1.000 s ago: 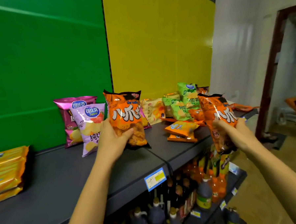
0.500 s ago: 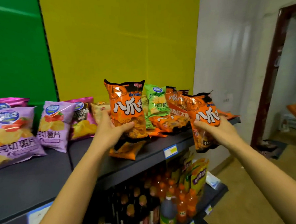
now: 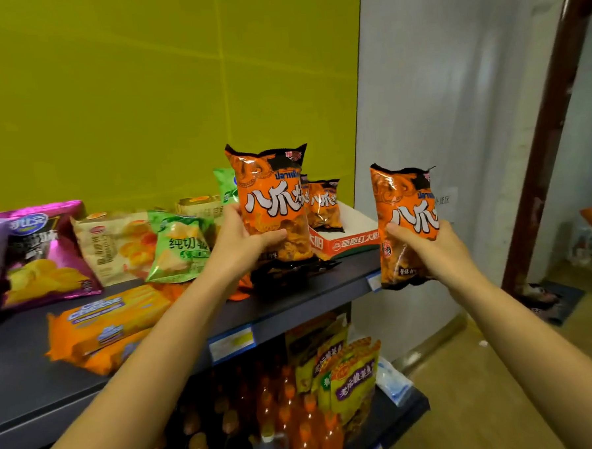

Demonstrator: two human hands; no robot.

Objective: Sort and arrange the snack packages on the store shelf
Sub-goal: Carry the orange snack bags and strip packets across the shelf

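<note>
I see glossy, crinkled foil-plastic on both orange snack bags [image 3: 269,205] [image 3: 405,218]. At lower left the dark shelf [image 3: 25,386] looks smooth and matt. The yellow back panel [image 3: 164,94] has a dull sheen; the red-and-white box [image 3: 352,237] looks like printed cardboard.

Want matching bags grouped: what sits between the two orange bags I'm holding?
Head view: a third matching orange bag standing in a red-and-white box.

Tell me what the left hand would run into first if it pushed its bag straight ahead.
Likely the matching orange bag standing in the red-and-white box just behind the left hand and its bag; depth is hard to judge.
</note>
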